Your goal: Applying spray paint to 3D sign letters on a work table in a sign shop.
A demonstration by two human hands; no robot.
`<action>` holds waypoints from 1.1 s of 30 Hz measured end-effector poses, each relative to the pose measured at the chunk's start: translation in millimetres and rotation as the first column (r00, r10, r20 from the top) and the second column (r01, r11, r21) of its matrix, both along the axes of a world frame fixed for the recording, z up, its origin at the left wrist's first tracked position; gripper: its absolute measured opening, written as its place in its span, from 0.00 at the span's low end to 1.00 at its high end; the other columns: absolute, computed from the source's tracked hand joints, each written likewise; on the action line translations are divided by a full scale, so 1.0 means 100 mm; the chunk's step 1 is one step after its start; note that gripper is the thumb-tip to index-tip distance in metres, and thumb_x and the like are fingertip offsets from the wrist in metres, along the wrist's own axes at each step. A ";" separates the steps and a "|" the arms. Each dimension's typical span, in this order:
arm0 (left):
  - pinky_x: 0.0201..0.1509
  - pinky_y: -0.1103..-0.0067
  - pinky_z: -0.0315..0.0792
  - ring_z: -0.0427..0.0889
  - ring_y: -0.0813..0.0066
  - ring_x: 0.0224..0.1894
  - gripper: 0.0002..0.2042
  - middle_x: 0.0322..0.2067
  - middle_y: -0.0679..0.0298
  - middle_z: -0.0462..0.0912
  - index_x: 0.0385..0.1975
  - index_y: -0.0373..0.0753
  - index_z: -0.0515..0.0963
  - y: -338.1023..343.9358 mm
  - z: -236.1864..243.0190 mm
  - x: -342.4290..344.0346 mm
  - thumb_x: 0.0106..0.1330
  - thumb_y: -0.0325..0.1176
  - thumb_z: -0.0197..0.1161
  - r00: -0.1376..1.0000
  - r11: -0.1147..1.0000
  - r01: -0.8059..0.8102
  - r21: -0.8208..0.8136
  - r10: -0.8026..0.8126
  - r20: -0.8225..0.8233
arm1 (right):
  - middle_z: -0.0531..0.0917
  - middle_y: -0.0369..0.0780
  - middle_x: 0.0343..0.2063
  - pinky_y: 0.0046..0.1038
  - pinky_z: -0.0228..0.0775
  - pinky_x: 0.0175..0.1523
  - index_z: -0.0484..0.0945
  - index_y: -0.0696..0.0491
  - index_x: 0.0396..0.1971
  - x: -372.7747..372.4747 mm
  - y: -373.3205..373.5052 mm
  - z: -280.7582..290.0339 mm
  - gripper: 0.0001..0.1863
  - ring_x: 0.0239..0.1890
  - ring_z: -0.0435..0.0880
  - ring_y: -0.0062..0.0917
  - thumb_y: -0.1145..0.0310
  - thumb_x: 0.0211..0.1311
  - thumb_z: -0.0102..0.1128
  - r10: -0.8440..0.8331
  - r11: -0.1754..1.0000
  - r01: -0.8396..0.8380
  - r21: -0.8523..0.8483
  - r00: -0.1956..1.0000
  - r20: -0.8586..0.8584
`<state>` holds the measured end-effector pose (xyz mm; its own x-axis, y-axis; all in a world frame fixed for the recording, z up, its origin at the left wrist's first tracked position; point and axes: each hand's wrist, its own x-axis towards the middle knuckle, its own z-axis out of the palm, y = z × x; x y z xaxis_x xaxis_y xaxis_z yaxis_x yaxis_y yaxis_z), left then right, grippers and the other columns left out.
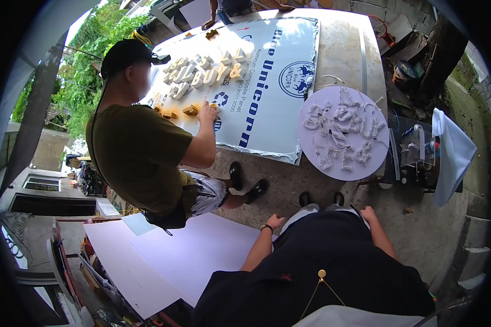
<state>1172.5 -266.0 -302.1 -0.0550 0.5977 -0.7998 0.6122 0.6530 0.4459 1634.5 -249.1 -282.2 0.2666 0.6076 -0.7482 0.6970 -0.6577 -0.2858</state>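
My left hand (pixel 275 221) hangs beside my left thigh with its fingers curled, and nothing shows in it. On the other side, my right hand (pixel 368 213) is closed by my right thigh. A thin dark stick-like piece (pixel 355 208) juts from it, too small to name. Ahead of me stands a round white board (pixel 341 170) bearing several clear-looking letter shapes with thin wires. Left of it, raised white and gold letters (pixel 204 76) lie on a large printed panel (pixel 273 103). Neither of my hands touches these.
A co-worker (pixel 136 136) in an olive shirt leans over the panel, one hand (pixel 207 111) at the gold letters. Another person's hand (pixel 208 25) rests at the far edge. White sheets (pixel 174 256) lie at my left. Cans and a white cloth-like sheet (pixel 451 155) stand right.
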 end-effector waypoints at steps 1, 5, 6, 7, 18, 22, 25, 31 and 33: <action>0.33 0.76 0.70 0.77 0.67 0.29 0.26 0.33 0.51 0.75 0.40 0.28 0.66 0.01 0.02 0.00 0.50 0.46 0.58 1.000 1.000 0.007 0.002 -0.007 -0.012 | 0.72 0.54 0.39 0.34 0.62 0.48 0.72 0.63 0.35 0.00 0.00 0.00 0.20 0.44 0.70 0.42 0.66 0.41 0.48 -0.016 1.000 0.016 0.002 1.000 -0.003; 0.31 0.77 0.70 0.76 0.68 0.27 0.26 0.31 0.53 0.75 0.41 0.28 0.65 0.04 0.09 0.02 0.50 0.46 0.57 1.000 0.999 -0.002 -0.046 0.001 -0.007 | 0.72 0.54 0.39 0.34 0.61 0.49 0.71 0.63 0.35 0.00 0.01 0.02 0.20 0.45 0.70 0.43 0.67 0.41 0.48 -0.041 0.999 0.041 -0.003 0.999 0.018; 0.31 0.77 0.70 0.76 0.68 0.27 0.26 0.31 0.53 0.75 0.41 0.28 0.65 0.06 0.10 0.02 0.50 0.46 0.57 1.000 1.000 0.003 -0.016 -0.003 -0.010 | 0.72 0.54 0.39 0.34 0.61 0.49 0.71 0.63 0.35 0.01 0.00 0.02 0.20 0.45 0.70 0.43 0.67 0.41 0.48 -0.026 1.000 0.026 0.010 1.000 -0.005; 0.31 0.77 0.69 0.76 0.68 0.27 0.27 0.31 0.53 0.75 0.41 0.28 0.65 0.08 0.11 0.03 0.50 0.46 0.57 1.000 1.000 -0.002 -0.026 0.002 -0.022 | 0.72 0.54 0.39 0.34 0.61 0.49 0.72 0.63 0.35 0.01 0.01 0.02 0.20 0.45 0.70 0.43 0.67 0.41 0.48 -0.029 0.999 0.029 0.019 1.000 -0.002; 0.34 0.75 0.69 0.76 0.66 0.31 0.26 0.33 0.53 0.75 0.39 0.29 0.66 0.17 -0.01 0.01 0.49 0.46 0.57 1.000 1.000 -0.010 -0.014 0.009 -0.022 | 0.72 0.53 0.40 0.35 0.61 0.49 0.72 0.60 0.36 0.06 -0.01 -0.07 0.19 0.45 0.69 0.43 0.66 0.42 0.48 -0.017 1.000 0.017 0.014 1.000 -0.001; 0.43 0.74 0.66 0.73 0.60 0.40 0.27 0.38 0.50 0.74 0.41 0.28 0.66 0.16 -0.10 -0.03 0.49 0.47 0.57 0.998 0.999 0.039 0.012 -0.039 -0.055 | 0.72 0.54 0.39 0.34 0.62 0.48 0.72 0.63 0.35 0.06 -0.01 -0.04 0.20 0.44 0.70 0.43 0.66 0.40 0.49 -0.047 0.998 0.047 0.034 0.999 0.008; 0.45 0.74 0.65 0.72 0.60 0.43 0.28 0.39 0.49 0.73 0.42 0.28 0.66 0.15 -0.13 -0.05 0.49 0.48 0.56 0.998 0.999 0.034 0.007 -0.034 -0.060 | 0.72 0.54 0.38 0.34 0.62 0.48 0.72 0.63 0.35 0.06 0.00 -0.03 0.20 0.44 0.70 0.43 0.66 0.41 0.48 -0.046 0.998 0.046 0.037 0.999 0.005; 0.39 0.75 0.68 0.74 0.63 0.39 0.28 0.39 0.48 0.72 0.44 0.26 0.63 0.06 -0.30 -0.14 0.51 0.46 0.56 0.997 0.994 0.076 0.078 -0.074 -0.028 | 0.72 0.54 0.38 0.34 0.62 0.48 0.72 0.63 0.34 0.05 0.00 -0.02 0.20 0.44 0.70 0.43 0.66 0.41 0.48 -0.040 0.998 0.040 0.048 0.999 0.004; 0.32 0.76 0.72 0.76 0.66 0.34 0.28 0.38 0.48 0.72 0.45 0.24 0.61 0.03 -0.38 -0.17 0.53 0.44 0.55 0.994 0.974 0.107 0.199 -0.107 -0.010 | 0.72 0.54 0.38 0.34 0.62 0.48 0.72 0.63 0.34 0.05 0.01 -0.02 0.20 0.44 0.70 0.43 0.66 0.41 0.48 -0.053 0.998 0.053 0.044 0.999 -0.001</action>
